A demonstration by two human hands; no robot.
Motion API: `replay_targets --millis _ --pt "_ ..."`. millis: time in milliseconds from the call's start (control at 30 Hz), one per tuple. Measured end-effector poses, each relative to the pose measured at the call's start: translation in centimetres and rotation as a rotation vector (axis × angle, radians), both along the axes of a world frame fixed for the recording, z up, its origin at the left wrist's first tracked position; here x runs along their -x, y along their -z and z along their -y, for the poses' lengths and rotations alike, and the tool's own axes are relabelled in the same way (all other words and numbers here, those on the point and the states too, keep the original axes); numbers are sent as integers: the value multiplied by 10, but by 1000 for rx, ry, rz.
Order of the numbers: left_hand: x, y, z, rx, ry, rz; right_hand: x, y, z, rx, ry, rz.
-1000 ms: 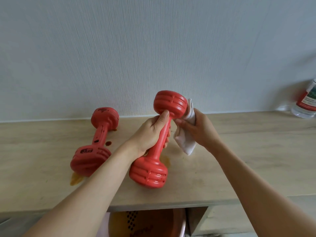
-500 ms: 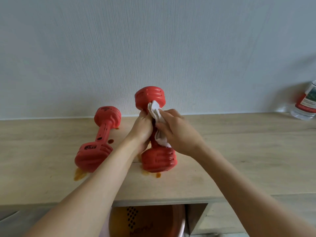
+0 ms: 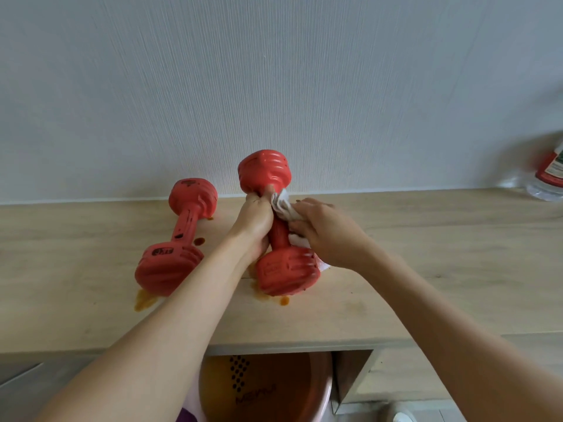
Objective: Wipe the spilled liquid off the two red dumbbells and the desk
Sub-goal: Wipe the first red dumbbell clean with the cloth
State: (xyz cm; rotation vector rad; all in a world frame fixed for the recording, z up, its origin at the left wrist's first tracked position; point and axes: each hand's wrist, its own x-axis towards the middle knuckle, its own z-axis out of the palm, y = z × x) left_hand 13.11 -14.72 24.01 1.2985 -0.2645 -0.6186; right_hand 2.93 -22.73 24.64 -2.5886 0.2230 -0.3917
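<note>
Two red dumbbells are on the light wooden desk (image 3: 426, 269). The right dumbbell (image 3: 285, 271) stands tilted, its near end on the desk and its far end raised toward the wall. My left hand (image 3: 256, 220) grips its handle from the left. My right hand (image 3: 323, 236) holds a white cloth (image 3: 283, 205) pressed against the handle's right side. The left dumbbell (image 3: 176, 248) lies flat, untouched, with dark spots on its handle. Orange-brown liquid (image 3: 143, 301) pools at its near end, and more drops (image 3: 283, 300) sit in front of the right dumbbell.
A clear plastic bottle with a red label (image 3: 548, 175) stands at the far right against the white wall. Below the desk's front edge a brown perforated stool seat (image 3: 262, 388) sits in an opening.
The held dumbbell swung from leaning right to nearly in line with the other one, its near end now on the desk. My right hand brought the cloth from its far head onto the handle.
</note>
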Motion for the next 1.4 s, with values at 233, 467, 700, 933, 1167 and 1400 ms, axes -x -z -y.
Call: replay_targets --millis 233,467,700,933,1167,1400 --pt "0 -6 3 -27 21 -54 17 -12 21 -95 -17 -58" --pt "16 -26 9 60 10 -279 44 -20 49 -202 134 94" --pt "36 -40 12 73 19 -525 64 -4 55 56 176 60" --pt "42 -43 19 194 13 -713 85 -12 65 -118 188 89" --pt "39 -51 26 395 -169 -871 107 -6 66 -238 166 -44" --pt "39 -36 39 280 -290 -845 91 0 47 -545 170 212"
